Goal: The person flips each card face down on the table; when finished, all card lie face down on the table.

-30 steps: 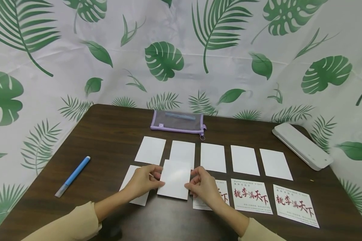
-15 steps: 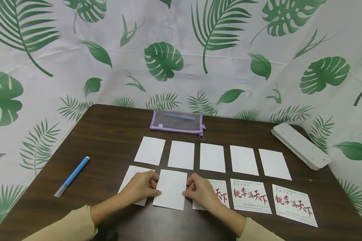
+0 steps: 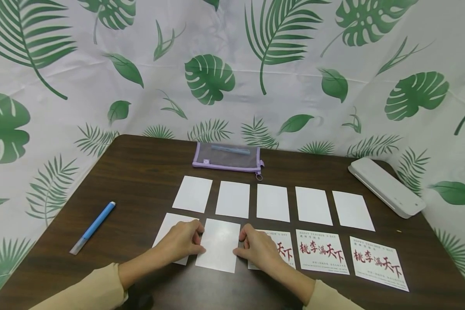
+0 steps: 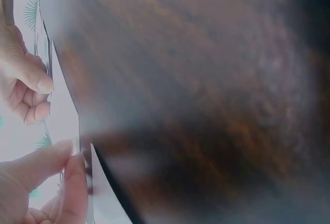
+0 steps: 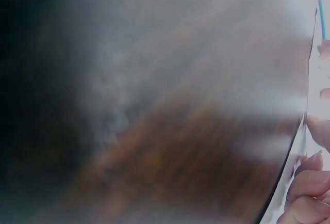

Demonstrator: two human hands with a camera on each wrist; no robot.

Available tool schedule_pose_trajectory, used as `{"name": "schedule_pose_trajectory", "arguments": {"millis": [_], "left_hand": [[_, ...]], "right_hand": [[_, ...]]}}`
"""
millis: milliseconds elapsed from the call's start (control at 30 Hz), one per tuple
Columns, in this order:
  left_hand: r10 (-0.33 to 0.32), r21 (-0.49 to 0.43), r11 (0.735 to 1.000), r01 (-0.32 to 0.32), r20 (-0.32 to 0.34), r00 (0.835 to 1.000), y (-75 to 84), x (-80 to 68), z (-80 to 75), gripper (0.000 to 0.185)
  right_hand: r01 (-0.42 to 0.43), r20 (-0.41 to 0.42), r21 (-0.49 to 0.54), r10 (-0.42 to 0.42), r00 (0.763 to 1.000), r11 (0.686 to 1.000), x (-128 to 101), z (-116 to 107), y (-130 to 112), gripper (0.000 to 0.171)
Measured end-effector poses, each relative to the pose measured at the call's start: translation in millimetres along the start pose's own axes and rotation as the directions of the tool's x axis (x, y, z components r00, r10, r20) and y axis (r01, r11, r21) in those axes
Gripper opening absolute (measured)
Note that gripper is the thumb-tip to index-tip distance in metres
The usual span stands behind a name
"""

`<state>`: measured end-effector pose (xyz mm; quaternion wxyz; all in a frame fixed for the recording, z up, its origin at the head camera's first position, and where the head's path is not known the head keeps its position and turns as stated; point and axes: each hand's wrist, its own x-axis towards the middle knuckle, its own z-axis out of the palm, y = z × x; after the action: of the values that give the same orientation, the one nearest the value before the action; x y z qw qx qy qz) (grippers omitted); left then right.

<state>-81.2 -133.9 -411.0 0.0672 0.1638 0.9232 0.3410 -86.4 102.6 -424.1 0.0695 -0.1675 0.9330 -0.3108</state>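
A plain white card point(image 3: 218, 246) lies in the front row of the dark table, between my two hands. My left hand point(image 3: 179, 240) pinches its left edge with thumb and fingers; part of another white card point(image 3: 165, 228) shows behind that hand. At the opposite edge, my right hand point(image 3: 258, 247) pinches the same card and partly covers a card with red characters point(image 3: 283, 245). Thumb and fingertips point(image 4: 76, 157) meet at the card's edge in the left wrist view. The right wrist view catches only part of the right fingers point(image 5: 309, 182).
Behind runs a row of several white cards point(image 3: 232, 199). Two more red-lettered cards point(image 3: 322, 252) lie to the right. A mesh pencil pouch point(image 3: 227, 157) sits at the back, a white oblong device point(image 3: 386, 187) at the back right, a blue pen point(image 3: 93, 227) at the left.
Both hands have brought the white card down and toward the front edge, off the back-row card it overlapped, into the front row. In the last half second it has barely moved.
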Motion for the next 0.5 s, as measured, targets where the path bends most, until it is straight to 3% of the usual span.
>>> {"name": "schedule_pose_trajectory", "arguments": {"millis": [167, 267, 367, 500], "left_hand": [[0.019, 0.061, 0.998, -0.020, 0.022, 1.000, 1.6, 1.6, 0.0, 0.038], [0.031, 0.084, 0.996, -0.034, 0.039, 0.999, 4.0, 4.3, -1.7, 0.041], [0.041, 0.071, 0.997, -0.043, 0.043, 0.998, 11.5, 11.7, -3.2, 0.042], [0.093, -0.014, 0.996, -0.093, 0.063, 0.994, 26.5, 29.1, 2.0, 0.042]], "right_hand": [[0.036, 0.002, -0.025, -0.036, 0.999, 0.999, 0.1, -2.0, 2.1, 0.031], [0.045, -0.004, 0.009, -0.045, 0.999, 0.999, 0.8, -6.0, 6.4, 0.029], [0.023, -0.033, 0.090, -0.020, 0.999, 0.996, 1.5, -17.5, 14.8, 0.025], [-0.064, -0.091, 0.174, 0.080, 0.993, 0.983, -1.3, -39.6, 33.4, 0.020]]}}
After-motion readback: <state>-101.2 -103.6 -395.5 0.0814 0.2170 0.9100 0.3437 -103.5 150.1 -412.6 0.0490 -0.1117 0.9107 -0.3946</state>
